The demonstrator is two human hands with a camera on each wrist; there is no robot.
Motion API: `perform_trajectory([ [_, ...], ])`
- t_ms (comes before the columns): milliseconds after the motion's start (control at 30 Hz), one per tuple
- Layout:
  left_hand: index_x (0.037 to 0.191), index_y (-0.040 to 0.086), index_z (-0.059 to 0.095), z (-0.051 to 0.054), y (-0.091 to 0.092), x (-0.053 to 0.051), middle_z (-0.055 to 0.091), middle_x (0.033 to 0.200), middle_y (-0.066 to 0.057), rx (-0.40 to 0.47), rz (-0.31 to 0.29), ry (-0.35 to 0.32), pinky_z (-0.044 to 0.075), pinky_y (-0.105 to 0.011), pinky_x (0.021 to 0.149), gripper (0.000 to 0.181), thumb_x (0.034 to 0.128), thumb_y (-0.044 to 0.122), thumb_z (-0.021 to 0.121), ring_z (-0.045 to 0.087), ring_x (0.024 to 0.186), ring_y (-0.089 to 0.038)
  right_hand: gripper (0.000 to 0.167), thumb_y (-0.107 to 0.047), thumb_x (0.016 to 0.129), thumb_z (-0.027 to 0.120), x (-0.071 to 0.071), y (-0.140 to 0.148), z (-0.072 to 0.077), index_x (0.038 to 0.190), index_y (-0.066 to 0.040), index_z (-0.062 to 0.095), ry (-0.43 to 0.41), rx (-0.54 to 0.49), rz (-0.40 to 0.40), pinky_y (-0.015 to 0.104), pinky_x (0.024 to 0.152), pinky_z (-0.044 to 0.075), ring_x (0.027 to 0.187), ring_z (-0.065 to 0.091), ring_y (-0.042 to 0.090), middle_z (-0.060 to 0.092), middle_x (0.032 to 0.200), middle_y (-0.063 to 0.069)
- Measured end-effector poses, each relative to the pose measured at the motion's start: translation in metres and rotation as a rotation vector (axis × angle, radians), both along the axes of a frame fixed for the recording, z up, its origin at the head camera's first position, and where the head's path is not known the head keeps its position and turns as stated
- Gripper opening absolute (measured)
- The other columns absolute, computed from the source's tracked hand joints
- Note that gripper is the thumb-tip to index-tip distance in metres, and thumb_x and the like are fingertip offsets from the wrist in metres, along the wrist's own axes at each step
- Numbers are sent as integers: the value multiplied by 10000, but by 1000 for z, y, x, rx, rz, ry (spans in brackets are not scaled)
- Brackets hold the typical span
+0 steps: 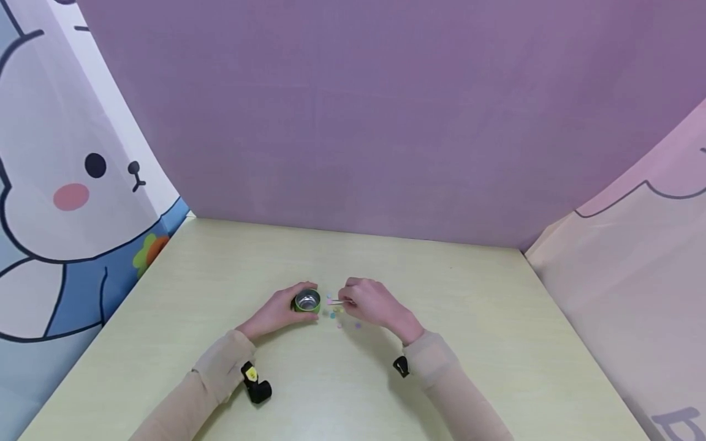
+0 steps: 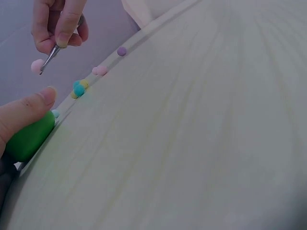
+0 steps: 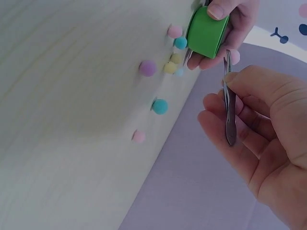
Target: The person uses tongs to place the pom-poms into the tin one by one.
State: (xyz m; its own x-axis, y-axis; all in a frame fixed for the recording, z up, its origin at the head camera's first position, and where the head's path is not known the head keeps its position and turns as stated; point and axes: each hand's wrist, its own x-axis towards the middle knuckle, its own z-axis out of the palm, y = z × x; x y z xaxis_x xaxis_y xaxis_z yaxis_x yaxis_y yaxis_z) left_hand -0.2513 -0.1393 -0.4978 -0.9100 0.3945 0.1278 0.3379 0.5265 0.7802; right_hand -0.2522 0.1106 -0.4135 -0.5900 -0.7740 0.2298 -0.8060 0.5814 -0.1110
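My left hand holds a small green cup with a shiny metal inside, thumb on one side and fingers on the other. In the right wrist view the cup's green wall shows. My right hand pinches metal tweezers between thumb and fingers, just right of the cup. At the tweezers' tips is a pale pink ball, held above the table. Several small coloured balls lie by the cup, among them a purple ball, a teal ball and a yellow ball.
The pale wooden table spreads around both hands. A purple cloth wall rises at its far edge, with a printed cartoon curtain on the left and a pink and white curtain on the right.
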Motion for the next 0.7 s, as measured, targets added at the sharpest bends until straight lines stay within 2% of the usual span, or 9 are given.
perform_trajectory([
  [300,1442,168,487,-3,-3,-1,584,1417,-88,15,-3,-13,476,-499,1079,768,794,414,818,587,1263,-283,115,-19,861,673,-1,-11,0,840,-124,716,27,14,12,126,533,400,623,490,45,663,803,2],
  [533,1437,183,490,-4,-3,0,591,1402,-98,-1,-3,-2,516,-459,1019,757,799,435,808,611,1217,-269,108,-25,865,669,-1,-18,1,848,-119,720,0,20,18,121,539,405,637,500,48,669,815,6],
  [700,1441,188,488,-4,-1,-1,604,1385,-77,12,-11,-15,501,-463,1040,766,793,437,812,612,1214,-253,112,-30,877,674,-1,-21,2,840,-126,717,-17,26,18,124,563,414,657,515,50,664,814,0],
])
